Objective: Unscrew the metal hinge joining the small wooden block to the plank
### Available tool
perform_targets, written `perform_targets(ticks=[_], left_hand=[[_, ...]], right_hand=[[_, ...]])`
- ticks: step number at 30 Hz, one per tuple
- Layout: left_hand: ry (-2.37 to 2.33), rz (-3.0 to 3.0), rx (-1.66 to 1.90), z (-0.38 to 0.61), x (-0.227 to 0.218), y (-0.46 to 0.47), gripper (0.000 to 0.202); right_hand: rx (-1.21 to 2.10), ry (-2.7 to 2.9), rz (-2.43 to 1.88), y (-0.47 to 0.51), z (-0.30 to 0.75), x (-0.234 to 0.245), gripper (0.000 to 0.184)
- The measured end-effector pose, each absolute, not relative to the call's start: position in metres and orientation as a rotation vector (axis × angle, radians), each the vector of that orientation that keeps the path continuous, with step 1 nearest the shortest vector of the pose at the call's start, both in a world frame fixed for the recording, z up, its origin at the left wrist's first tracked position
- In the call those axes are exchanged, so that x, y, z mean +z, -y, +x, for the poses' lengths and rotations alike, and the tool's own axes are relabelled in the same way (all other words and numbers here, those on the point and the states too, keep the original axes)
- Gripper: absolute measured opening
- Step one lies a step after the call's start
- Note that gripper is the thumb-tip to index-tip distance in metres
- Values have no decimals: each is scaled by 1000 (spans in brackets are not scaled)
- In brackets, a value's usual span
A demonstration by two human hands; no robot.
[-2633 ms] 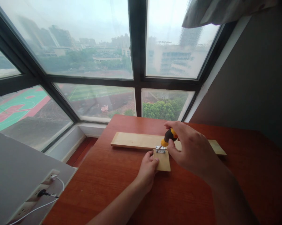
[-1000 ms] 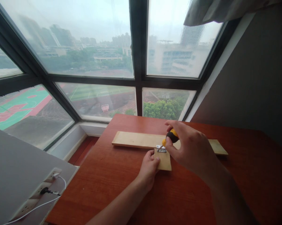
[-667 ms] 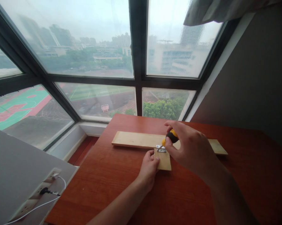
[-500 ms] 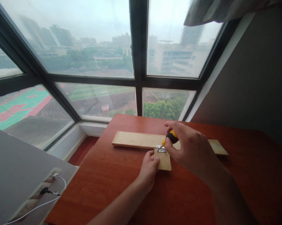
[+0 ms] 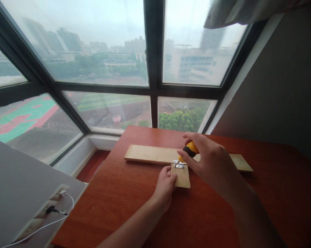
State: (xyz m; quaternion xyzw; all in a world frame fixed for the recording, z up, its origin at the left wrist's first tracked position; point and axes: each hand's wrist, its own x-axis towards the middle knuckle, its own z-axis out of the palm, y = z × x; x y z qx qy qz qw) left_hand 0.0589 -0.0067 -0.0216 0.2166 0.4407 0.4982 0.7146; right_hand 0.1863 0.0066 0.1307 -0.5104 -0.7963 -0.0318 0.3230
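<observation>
My left hand (image 5: 166, 184) grips the left edge of a small wooden board (image 5: 182, 177), thumb on top. A silvery metal hinge (image 5: 179, 164) spans the small board's far edge and a long wooden plank (image 5: 150, 154) lying crosswise behind it. My right hand (image 5: 209, 155) is closed round the yellow and black handle of a stubby screwdriver (image 5: 191, 148). The screwdriver leans to the right, its shaft coming down at the left part of the hinge. Whether its tip sits in a screw is too small to tell. Part of the plank is hidden behind my right hand.
Both boards lie on a reddish-brown wooden table (image 5: 114, 203). Dark-framed windows (image 5: 155, 91) rise behind its far edge. To the left is a low white wall with power sockets (image 5: 43, 208), a black plug and a white cable (image 5: 41, 227).
My right thumb has shifted left and up along the screwdriver handle, and the handle looks slightly turned. My left hand keeps its hold on the small board.
</observation>
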Motion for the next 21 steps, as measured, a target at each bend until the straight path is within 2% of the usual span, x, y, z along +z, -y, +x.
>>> perform_targets(ticks=[21], left_hand=[[-994,489,1076,58,-16,7,35]], right_hand=[[19,2085,-1219,-8,188,132,43]])
